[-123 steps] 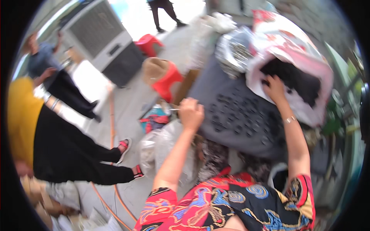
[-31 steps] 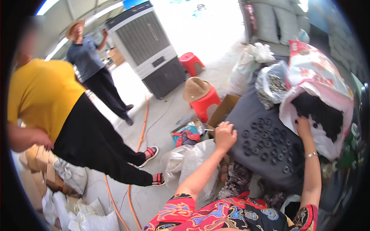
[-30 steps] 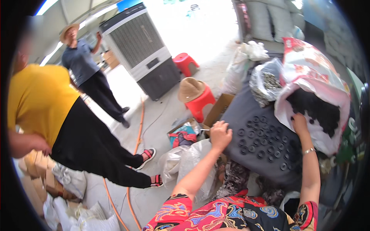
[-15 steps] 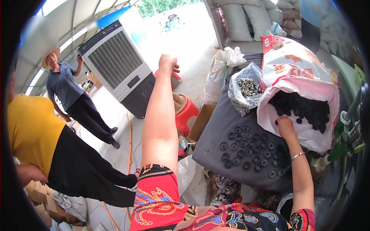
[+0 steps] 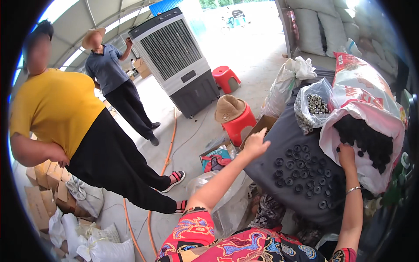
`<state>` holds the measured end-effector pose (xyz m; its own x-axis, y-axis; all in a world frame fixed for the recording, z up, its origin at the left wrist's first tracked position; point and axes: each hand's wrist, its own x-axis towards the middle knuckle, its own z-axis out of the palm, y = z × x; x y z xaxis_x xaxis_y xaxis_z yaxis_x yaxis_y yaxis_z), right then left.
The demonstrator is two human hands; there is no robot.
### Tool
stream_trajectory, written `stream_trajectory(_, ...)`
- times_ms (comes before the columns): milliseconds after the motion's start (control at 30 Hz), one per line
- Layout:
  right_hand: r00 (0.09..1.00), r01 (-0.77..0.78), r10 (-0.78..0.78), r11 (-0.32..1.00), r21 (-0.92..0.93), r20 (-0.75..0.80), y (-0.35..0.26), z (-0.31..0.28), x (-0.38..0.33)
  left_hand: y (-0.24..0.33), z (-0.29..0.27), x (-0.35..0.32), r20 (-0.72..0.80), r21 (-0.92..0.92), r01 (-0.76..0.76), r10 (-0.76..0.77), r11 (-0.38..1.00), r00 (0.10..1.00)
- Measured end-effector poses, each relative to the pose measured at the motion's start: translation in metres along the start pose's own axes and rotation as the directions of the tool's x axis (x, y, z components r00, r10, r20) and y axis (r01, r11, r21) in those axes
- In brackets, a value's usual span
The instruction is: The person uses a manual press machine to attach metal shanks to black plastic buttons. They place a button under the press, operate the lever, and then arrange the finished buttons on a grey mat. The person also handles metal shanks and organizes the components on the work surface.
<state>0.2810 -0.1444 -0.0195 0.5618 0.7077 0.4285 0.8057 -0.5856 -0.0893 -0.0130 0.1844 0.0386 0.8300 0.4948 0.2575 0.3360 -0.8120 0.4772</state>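
My right hand (image 5: 347, 157), with a bracelet at the wrist, reaches into the mouth of a white and red woven sack (image 5: 336, 131). Its fingers are closed on a small black round part, which shows at the fingertips. A pile of black round parts (image 5: 364, 139) fills the sack behind it. Several black ring-shaped parts (image 5: 301, 163) lie spread on the grey padded surface (image 5: 268, 170) left of that hand. My left hand (image 5: 256, 145) is held out in the air above the surface's left edge, some fingers stretched, nothing visible in it.
A clear bag of metal fittings (image 5: 317, 105) stands beside the sack. A brown hat (image 5: 230, 109) sits on a red stool (image 5: 241, 129); a cardboard box (image 5: 264, 124) is nearby. An air cooler (image 5: 170, 52), an orange hose (image 5: 168, 153) and two people, one in yellow (image 5: 65, 100), are at left.
My left arm has lowered and swung right, toward the grey surface. The view has shifted left, showing more of the person in yellow. My right hand stays at the sack's mouth.
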Motion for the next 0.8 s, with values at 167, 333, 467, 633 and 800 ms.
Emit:
stream_trajectory(167,0.999,-0.024,0.023,0.999,0.039,0.034,-0.007,-0.007,0.001,-0.010,0.042,-0.055,-0.102,0.039,0.167,-0.162,0.985,0.981)
stream_trajectory(333,0.999,-0.029,0.027,0.998,0.047,0.023,-0.002,-0.004,-0.002,0.007,0.058,-0.063,-0.239,0.179,0.213,-0.167,0.961,0.957)
stream_trajectory(467,0.998,-0.054,0.053,0.998,0.040,0.021,0.001,0.003,-0.002,0.003,0.062,-0.067,-0.347,0.155,0.173,-0.110,0.973,0.931)
stream_trajectory(633,1.000,-0.021,0.022,0.997,0.071,-0.011,-0.008,-0.006,-0.003,0.006,0.058,-0.071,-0.390,0.114,0.164,-0.108,0.980,0.914)
stream_trajectory(800,0.996,0.019,-0.005,0.989,0.148,-0.091,0.013,-0.001,-0.009,0.012,0.061,-0.063,-0.445,0.109,0.093,-0.035,0.990,0.895)
